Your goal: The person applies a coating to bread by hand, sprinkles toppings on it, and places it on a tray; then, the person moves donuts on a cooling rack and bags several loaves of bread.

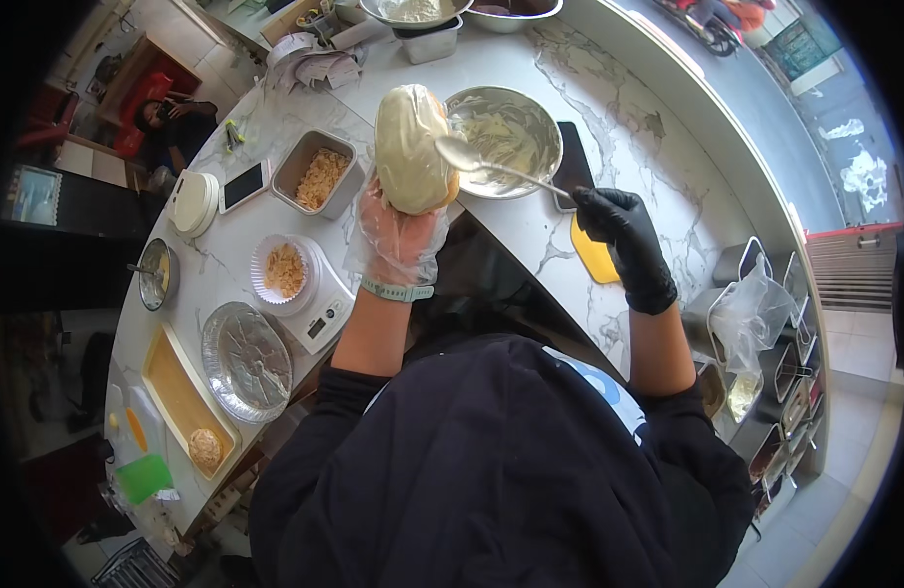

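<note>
My left hand (pixel 403 238), in a clear plastic glove, holds up an oblong bread loaf (pixel 411 147) from below. Pale cream coats the loaf's top, and a bit of brown crust shows at its lower right edge. In a black glove, my right hand (pixel 624 240) is closed round the handle of a metal spoon (pixel 459 154). The spoon's bowl is at the loaf's right side; whether it touches the cream I cannot tell. Just behind the spoon stands a steel mixing bowl (pixel 516 113), its inside smeared with the same cream.
Left of the loaf is a metal tin (pixel 346 196) of brown flakes. A paper cup (pixel 271 257) of flakes sits on a white kitchen scale (pixel 325 323). Beside them are a foil tray (pixel 246 367) and a phone (pixel 244 186). A yellow scraper (pixel 591 253) lies near my right hand.
</note>
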`<control>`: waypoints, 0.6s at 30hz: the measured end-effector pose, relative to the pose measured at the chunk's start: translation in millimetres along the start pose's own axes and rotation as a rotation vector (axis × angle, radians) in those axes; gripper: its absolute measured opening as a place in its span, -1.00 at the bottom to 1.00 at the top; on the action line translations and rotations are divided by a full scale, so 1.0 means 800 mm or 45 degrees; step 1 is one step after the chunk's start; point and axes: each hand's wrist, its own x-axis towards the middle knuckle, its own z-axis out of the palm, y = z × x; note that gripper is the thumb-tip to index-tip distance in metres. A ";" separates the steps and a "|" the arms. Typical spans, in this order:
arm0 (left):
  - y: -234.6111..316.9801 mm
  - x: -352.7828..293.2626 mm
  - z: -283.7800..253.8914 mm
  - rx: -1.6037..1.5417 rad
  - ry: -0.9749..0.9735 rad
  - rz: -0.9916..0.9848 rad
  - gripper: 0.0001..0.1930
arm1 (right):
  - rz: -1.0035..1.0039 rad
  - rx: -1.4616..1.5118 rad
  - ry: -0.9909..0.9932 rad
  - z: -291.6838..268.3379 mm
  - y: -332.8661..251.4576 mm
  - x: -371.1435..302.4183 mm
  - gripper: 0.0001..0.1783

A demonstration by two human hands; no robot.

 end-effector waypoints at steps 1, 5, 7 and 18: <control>0.000 -0.001 0.001 -0.079 -0.106 -0.044 -0.59 | -0.117 0.043 0.018 0.004 -0.002 0.004 -0.76; -0.002 0.013 0.019 -0.118 -0.026 -0.036 -0.59 | -0.245 0.087 0.047 0.017 0.007 0.017 -0.74; 0.003 0.012 0.022 -0.117 -0.049 -0.023 -0.58 | -0.177 0.047 0.022 0.017 0.009 0.009 -0.73; 0.015 0.003 0.017 -0.121 -0.272 -0.376 -0.50 | -0.374 -0.130 0.086 -0.002 -0.017 0.021 -0.73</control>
